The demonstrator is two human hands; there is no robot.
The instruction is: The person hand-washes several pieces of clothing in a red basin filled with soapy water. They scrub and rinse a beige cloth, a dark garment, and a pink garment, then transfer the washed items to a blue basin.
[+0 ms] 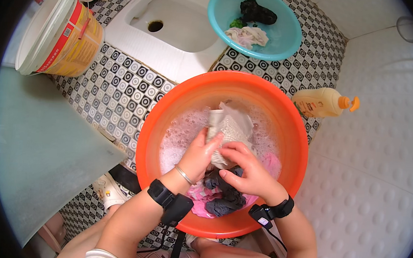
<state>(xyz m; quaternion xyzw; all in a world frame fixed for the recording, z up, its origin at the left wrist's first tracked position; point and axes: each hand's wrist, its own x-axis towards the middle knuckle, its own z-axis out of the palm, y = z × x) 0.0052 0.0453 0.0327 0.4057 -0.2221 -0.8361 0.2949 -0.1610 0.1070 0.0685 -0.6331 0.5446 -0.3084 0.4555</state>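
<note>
A wet whitish knit garment (236, 130) is bunched up over soapy water (178, 134) in a large orange plastic basin (153, 124). My left hand (197, 158) grips its left side, thumb on top. Bent over the garment's lower right is my right hand (252, 171), fingers and thumb apart; the fingertips touch or nearly touch the fabric. Dark grey cloth (228, 200) lies below my hands at the basin's near side, beside pink patterned cloth (200, 209). More pink cloth (271, 164) shows in the suds at the right.
A yellow pump bottle (319, 102) stands right of the basin by a white wall (363, 170). Beyond are a turquoise basin (284, 37) with wet cloths and a squat toilet (197, 61). At left are a lidded bucket (78, 51) and a frosted glass panel (46, 127).
</note>
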